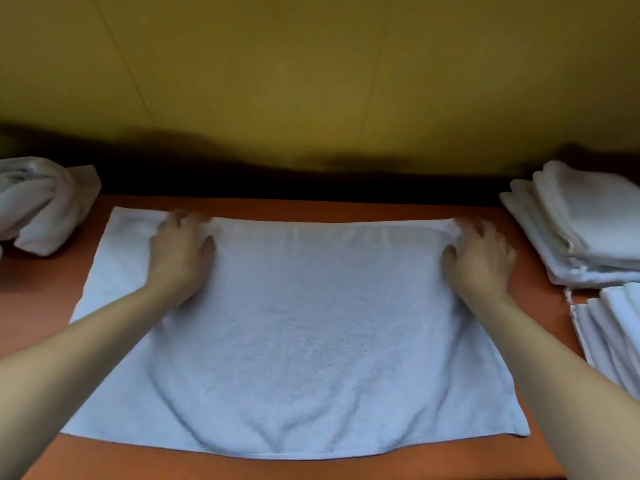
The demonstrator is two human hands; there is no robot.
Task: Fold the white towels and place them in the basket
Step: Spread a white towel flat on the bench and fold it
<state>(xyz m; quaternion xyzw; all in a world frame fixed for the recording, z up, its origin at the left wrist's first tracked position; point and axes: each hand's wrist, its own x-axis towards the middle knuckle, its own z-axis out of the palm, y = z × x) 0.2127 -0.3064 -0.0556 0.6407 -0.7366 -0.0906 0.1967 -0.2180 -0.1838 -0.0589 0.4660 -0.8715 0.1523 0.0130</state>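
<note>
A white towel (298, 327) lies spread flat on the orange-brown table (311, 206), its far edge near the table's back. My left hand (180, 251) rests on the towel's far edge left of centre, fingers curled on the cloth. At the far right corner my right hand (481, 258) grips the bunched cloth. Both forearms reach in from the bottom corners. No basket is in view.
A crumpled pile of white towels (41, 206) sits at the table's left end. Two stacks of folded white towels stand on the right, a far stack (588, 223) and a near stack (616, 327). A yellow-olive wall (311, 81) rises behind the table.
</note>
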